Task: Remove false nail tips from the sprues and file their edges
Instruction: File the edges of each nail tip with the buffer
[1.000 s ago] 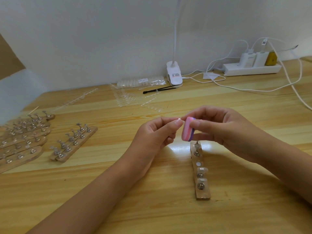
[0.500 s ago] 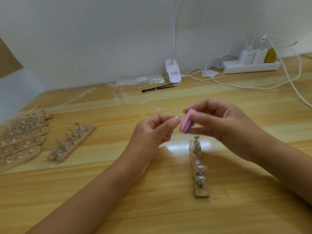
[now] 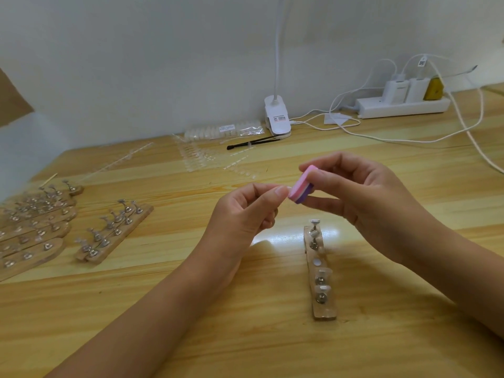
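My right hand (image 3: 362, 203) grips a small pink and purple file block (image 3: 301, 188) between thumb and fingers, above the table's middle. My left hand (image 3: 245, 214) pinches something tiny at its fingertips, held against the block's lower end; a clear nail tip there is too small to make out. Below the hands lies a wooden holder strip (image 3: 320, 274) with metal studs, some carrying clear nail tips. Clear sprues with nail tips (image 3: 207, 159) lie spread on the table farther back.
Several wooden holder strips (image 3: 114, 233) with metal stands lie at the left. A bag of nail tips (image 3: 223, 130), black tweezers (image 3: 253, 141) and a white clip lamp (image 3: 278, 118) stand at the back. A power strip (image 3: 403, 105) with cables occupies the back right.
Both hands have risen slightly above the holder strip, and the file block has tilted more flat. Both holds stay as before.
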A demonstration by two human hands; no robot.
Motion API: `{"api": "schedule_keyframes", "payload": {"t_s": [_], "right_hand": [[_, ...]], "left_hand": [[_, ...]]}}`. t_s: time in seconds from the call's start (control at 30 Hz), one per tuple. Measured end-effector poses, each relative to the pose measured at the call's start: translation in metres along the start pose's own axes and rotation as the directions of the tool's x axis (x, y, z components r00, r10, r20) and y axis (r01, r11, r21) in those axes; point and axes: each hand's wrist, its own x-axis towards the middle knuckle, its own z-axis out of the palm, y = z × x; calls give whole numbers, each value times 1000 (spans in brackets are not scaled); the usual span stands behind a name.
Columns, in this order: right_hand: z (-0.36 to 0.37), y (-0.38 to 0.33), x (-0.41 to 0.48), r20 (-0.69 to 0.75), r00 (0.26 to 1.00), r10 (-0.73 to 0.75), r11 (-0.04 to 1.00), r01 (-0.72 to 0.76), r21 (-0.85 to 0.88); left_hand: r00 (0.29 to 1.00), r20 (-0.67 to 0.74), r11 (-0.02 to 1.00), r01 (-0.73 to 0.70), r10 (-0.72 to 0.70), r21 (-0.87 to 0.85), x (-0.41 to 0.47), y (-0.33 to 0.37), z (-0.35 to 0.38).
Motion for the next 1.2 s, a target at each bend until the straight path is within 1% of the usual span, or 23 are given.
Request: {"api": "schedule_keyframes", "payload": {"t_s": [0.03,0.13,0.17,0.27,0.3,0.37,0.4,0.43,0.53,0.57,0.67,0.7,0.83,0.97,1.1,1.2], "right_hand": [[0,-1,0,7,1000,4,1000,-4,-1],[3,1,-1,104,994,31,998,-25,-60],[3,1,-1,96,995,22,998,-16,-59],[0,0,1,-9,1000,-23,1000,23,-12],[-1,0,1,2,1000,-16,1000,16,-18],[0,1,0,97,995,31,997,-24,-66],[1,2,0,118,992,41,996,-31,-86],[1,2,0,107,994,32,996,-23,-86],[-3,1,2,-6,999,-36,998,36,-52],[-3,0,2,-13,999,-39,998,38,-49],[-1,3,1,78,997,17,997,-11,-74],[0,4,0,83,996,23,997,-17,-75],[-1,4,1,-18,1000,-23,999,23,-23],[1,4,0,71,996,50,998,-48,-37],[-1,2,1,4,1000,14,1000,-13,-10],[1,2,-1,90,994,57,998,-54,-39]], "left_hand": [[1000,-4,1000,-4,4,9,0,0,0],[1000,-1,999,-17,17,33,-1,0,1],[1000,1,999,-17,17,32,-1,0,1],[1000,-1,1000,-22,22,20,-1,0,0],[1000,1,999,-29,29,25,-1,-1,0],[999,7,998,-46,46,44,-2,-1,1],[999,8,997,-50,49,51,-2,-2,1],[999,8,997,-49,49,55,-2,-2,1],[999,9,997,-47,46,62,-2,-3,2],[999,10,997,-48,47,66,-2,-3,2],[999,5,996,-53,53,70,-2,-3,2],[999,3,996,-54,54,69,-2,-3,1],[999,16,997,-53,52,61,-2,-3,1],[998,16,997,-54,53,57,-2,-3,2],[999,5,998,-33,33,47,-2,-3,2],[999,-5,997,-38,38,71,-2,-4,2]]}}
